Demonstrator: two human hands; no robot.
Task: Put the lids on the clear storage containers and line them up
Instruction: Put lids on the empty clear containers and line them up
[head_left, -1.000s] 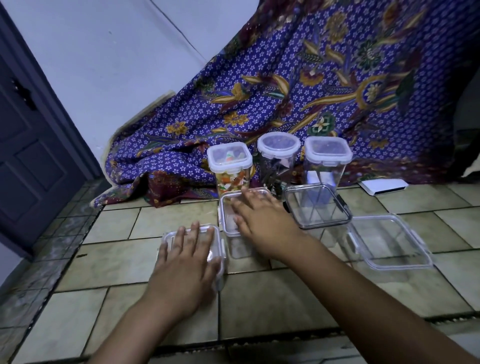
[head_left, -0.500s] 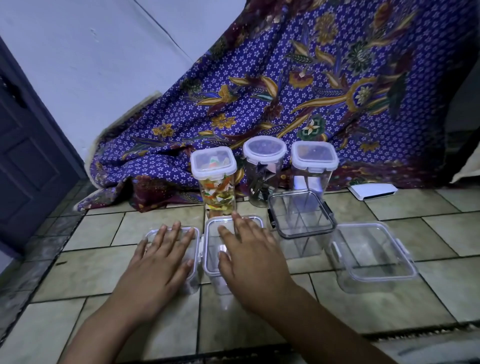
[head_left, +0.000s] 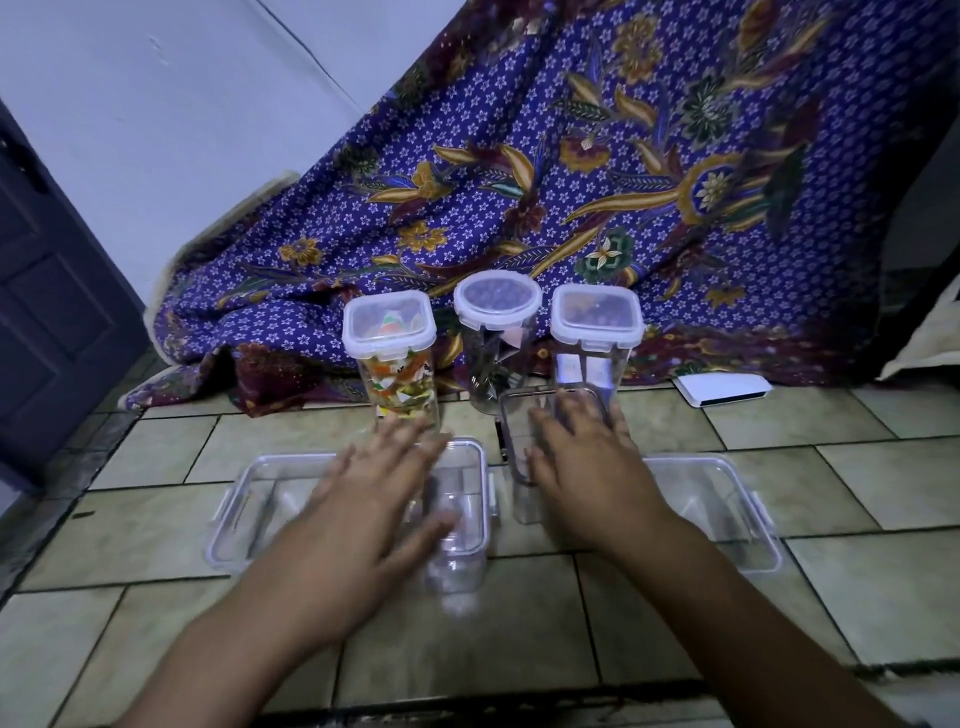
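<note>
Seven clear storage containers are arranged in two rows on a tiled floor (head_left: 909, 467), in front of a draped purple patterned cloth (head_left: 571, 182).

Back row, left to right: a tall square container (head_left: 397, 364) filled with multicoloured pieces, a tall round container (head_left: 493, 343), and a tall square container with dark contents (head_left: 595, 338). Each of the three is upright and fitted with a lid.

Front row, left to right: a low rectangular container (head_left: 249, 509), a narrower lidded container (head_left: 457, 519) just beside it, a dark-rimmed container (head_left: 519, 441), and a low rectangular container at the far right (head_left: 727, 509). The front row is roughly aligned from left to right.

The left hand (head_left: 374, 504) is spread flat, palm down, with the fingers apart. It is positioned over the junction of the low rectangular container and the narrower lidded container. Nothing is gripped; motion blur prevents contact from being confirmed.

The right hand (head_left: 587, 467) is also flat, palm down, with the fingers spread. It is laid across the top of the dark-rimmed container, the fingertips (head_left: 569, 415) reaching its far edge. Nothing is enclosed by the fingers.

A flat white object (head_left: 722, 388) is placed on the floor at the right, against the cloth edge. A dark door (head_left: 47, 312) is visible at the left.
</note>
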